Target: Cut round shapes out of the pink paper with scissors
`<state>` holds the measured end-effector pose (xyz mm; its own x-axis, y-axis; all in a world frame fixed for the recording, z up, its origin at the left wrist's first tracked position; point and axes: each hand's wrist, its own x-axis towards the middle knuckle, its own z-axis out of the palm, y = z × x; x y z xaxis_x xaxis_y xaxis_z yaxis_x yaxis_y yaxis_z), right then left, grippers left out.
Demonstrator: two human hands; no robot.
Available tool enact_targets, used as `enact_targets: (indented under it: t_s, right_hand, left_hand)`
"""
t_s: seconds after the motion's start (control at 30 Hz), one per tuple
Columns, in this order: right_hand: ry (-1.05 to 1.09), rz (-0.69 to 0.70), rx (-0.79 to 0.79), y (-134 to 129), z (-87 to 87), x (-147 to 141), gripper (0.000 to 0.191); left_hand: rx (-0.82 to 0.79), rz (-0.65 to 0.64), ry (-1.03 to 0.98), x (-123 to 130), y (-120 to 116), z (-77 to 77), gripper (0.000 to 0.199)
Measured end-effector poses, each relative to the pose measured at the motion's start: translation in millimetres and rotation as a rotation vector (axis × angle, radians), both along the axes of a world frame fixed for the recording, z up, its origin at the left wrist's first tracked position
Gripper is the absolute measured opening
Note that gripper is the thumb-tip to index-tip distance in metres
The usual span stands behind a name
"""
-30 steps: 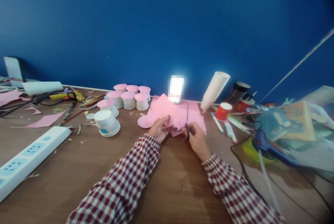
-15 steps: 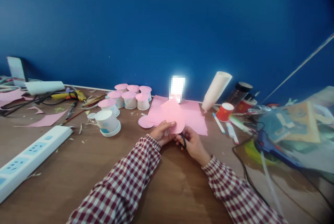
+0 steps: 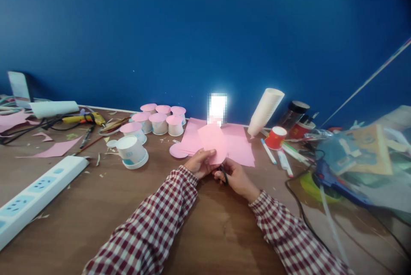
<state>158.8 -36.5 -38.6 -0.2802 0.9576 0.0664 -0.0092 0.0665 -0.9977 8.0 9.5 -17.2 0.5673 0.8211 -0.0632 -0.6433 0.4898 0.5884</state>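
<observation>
Blue wall (image 3: 180,31), red-and-white checked sleeves (image 3: 154,211), pink paper (image 3: 213,142)

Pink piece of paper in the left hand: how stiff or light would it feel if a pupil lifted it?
The pink piece looks thin, so it is probably very light and could crease if gripped hard. It shows no clear droop beyond the left hand, so it may be slightly stiff, unless the pink sheets behind prop it up.

dim, cool indoor light, glaring pixelated phone screen (image 3: 217,109) with bluish halo on blue wall (image 3: 205,31), soft table shadows, wide-angle stretching, dark upper-right corner, blurry right side
</observation>
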Motion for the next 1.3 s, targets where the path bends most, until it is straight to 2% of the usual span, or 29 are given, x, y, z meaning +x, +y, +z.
enact_targets:
  t_s: [0.17,0.37,0.53,0.63,0.8,0.93,1.03,1.3]
  right_hand:
    - [0.014,0.061,-0.038,-1,8.9,1,0.035]
    - [0.042,0.092,-0.042,-1,9.9,0,0.031]
    - [0.040,0.026,-0.028,0,5.5,0,0.034]
    - [0.035,-0.030,-0.033,-2,9.0,-1,0.036]
    - [-0.031,-0.262,0.069,-2,13.0,0,0.049]
    - [-0.126,-0.400,0.178,1,9.1,3,0.047]
    - [-0.131,-0.426,0.165,3,5.8,4,0.047]
    - [-0.155,-0.418,0.153,4,3.0,4,0.045]
  left_hand:
    - [-0.012,0.003,0.005,-1,1,-1.4,0.016]
    - [-0.107,0.119,0.048,-3,1,2.4,0.011]
    - [-0.067,0.107,0.056,-2,2,1.4,0.016]
    - [-0.040,0.167,0.055,-1,5,-0.9,0.016]
    - [-0.089,0.293,0.054,0,8,-2.5,0.012]
    - [-0.114,0.262,0.083,2,7,-1.7,0.012]
    - [-0.106,0.234,0.077,3,6,-0.9,0.011]
    - [-0.114,0.255,0.109,4,7,-1.7,0.011]
